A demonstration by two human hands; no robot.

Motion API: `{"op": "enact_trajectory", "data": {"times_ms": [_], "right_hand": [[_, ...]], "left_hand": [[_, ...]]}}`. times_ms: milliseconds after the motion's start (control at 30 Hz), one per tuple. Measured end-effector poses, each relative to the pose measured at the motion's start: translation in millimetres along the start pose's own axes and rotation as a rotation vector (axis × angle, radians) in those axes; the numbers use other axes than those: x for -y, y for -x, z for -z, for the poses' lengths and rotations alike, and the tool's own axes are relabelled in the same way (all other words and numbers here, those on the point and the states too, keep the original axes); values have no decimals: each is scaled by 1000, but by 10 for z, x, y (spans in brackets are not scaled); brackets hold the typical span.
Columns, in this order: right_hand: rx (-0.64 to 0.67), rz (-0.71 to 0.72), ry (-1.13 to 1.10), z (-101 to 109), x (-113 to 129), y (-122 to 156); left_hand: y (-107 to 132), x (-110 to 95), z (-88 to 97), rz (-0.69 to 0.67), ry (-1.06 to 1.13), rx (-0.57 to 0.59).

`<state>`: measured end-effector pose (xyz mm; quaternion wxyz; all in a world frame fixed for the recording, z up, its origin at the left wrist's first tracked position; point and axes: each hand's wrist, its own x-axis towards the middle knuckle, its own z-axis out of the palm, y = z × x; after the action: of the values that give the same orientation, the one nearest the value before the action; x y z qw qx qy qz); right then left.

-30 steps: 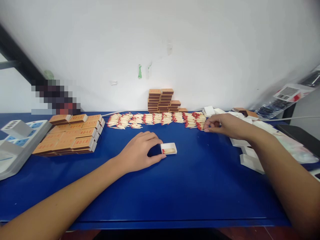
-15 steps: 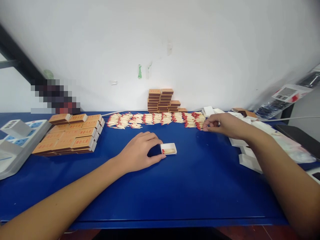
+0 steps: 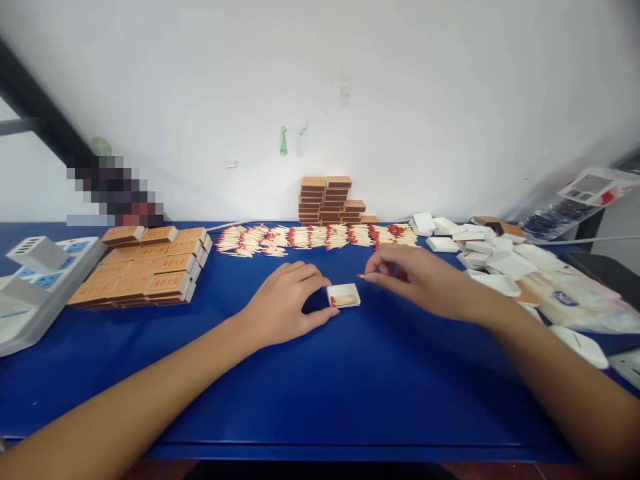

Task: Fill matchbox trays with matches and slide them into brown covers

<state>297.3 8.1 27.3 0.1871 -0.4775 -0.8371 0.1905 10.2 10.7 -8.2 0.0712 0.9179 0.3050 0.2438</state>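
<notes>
A small white matchbox tray [image 3: 345, 289] lies on the blue table, with some red-tipped matches [image 3: 344, 301] along its near side. My left hand [image 3: 291, 303] grips the tray's left end between thumb and fingers. To the right of the tray, my right hand [image 3: 407, 277] pinches matches [image 3: 361, 275] whose red heads poke out past the fingertips; how many is hidden. Behind both hands runs a long row of loose matches [image 3: 310, 237], laid in bunches.
Matchboxes [image 3: 145, 270] are stacked at the left beside a power strip [image 3: 55, 280]. Brown matchbox sleeves [image 3: 325, 200] stand piled against the wall. Several white trays [image 3: 480, 248] and a plastic bag [image 3: 575, 300] crowd the right side.
My right hand has come from the right end of the match row toward the tray, with matches between its fingertips. My left hand still holds the tray.
</notes>
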Motion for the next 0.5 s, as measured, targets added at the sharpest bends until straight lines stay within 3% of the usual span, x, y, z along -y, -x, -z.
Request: {"op": "enact_trajectory", "data": {"times_ms": [133,267,400,500], "right_hand": [[6,97,42,-309,221,-1],[32,132,82,-416,235,5],[18,115,60,-236,155,-5],[-76,30,147,51,-120,-15]], "left_hand": [[-22,-22,-10,-11,-9,-9],[-31,-16,-12,-12,0,-5],[-32,-9,-7,-5,6,15],[-19,8,6,-2,15,11]]}}
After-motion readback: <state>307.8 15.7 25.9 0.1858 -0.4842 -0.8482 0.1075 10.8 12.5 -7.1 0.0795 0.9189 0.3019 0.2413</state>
